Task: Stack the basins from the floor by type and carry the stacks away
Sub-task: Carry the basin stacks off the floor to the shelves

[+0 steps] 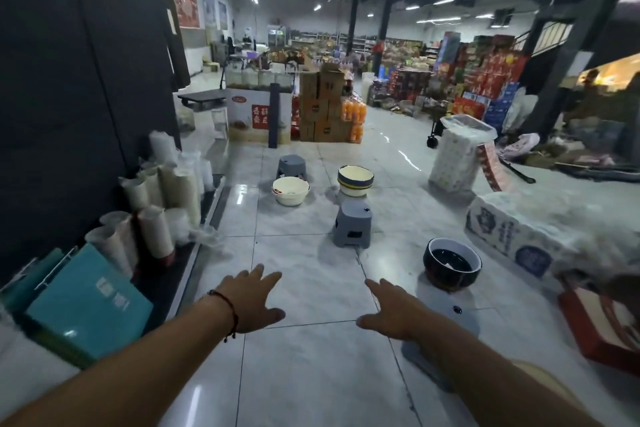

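On the tiled floor point(304, 357), the dark basin point(452, 262) is seen ahead and to the right, nearest the right hand point(398, 314); the cream basins point(290, 190) lie farther off; both the right and the left hand point(254, 302) are held spread, nothing gripped.

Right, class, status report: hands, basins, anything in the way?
Both hands open, empty. Dark basin nearest; white basins beyond. Grey stool between.
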Demonstrator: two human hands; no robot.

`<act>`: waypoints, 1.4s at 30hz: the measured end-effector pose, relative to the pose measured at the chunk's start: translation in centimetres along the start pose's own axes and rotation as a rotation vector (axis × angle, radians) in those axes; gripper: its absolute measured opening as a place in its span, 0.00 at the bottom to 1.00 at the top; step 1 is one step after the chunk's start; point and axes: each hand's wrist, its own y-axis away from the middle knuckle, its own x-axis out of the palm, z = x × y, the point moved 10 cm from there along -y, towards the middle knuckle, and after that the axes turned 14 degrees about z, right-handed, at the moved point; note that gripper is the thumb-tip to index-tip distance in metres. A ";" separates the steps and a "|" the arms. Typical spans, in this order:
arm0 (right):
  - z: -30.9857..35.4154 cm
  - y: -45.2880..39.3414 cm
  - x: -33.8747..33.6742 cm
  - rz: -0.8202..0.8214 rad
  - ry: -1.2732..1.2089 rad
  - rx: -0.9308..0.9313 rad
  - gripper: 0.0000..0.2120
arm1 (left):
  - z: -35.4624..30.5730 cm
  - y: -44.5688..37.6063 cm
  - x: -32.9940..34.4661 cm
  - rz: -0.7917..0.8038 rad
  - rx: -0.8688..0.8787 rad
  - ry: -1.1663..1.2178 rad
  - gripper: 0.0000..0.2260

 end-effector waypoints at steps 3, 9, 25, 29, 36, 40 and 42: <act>-0.5 -4.0 -2.8 0.003 -0.036 0.003 0.42 | 0.5 -5.1 -3.5 0.013 0.040 -0.027 0.38; -5.1 -13.7 -8.6 0.000 -0.114 0.067 0.43 | 0.5 -16.4 -9.1 0.032 0.085 -0.083 0.38; -11.6 -44.8 -27.1 0.067 -0.172 -0.016 0.43 | 6.4 -46.9 -22.4 -0.002 -0.033 -0.054 0.36; -10.7 -52.7 -28.4 0.092 -0.237 -0.055 0.44 | 9.4 -53.5 -22.3 -0.016 -0.061 0.042 0.35; -9.2 -68.5 -32.9 0.135 -0.120 -0.001 0.42 | 15.4 -69.7 -25.6 0.014 -0.006 0.073 0.36; -8.1 -76.6 -37.4 0.127 -0.082 0.047 0.41 | 19.3 -78.2 -28.2 0.088 0.043 0.005 0.37; -8.0 -80.2 -39.8 0.117 -0.054 0.087 0.40 | 21.5 -82.2 -30.0 0.127 0.048 -0.019 0.37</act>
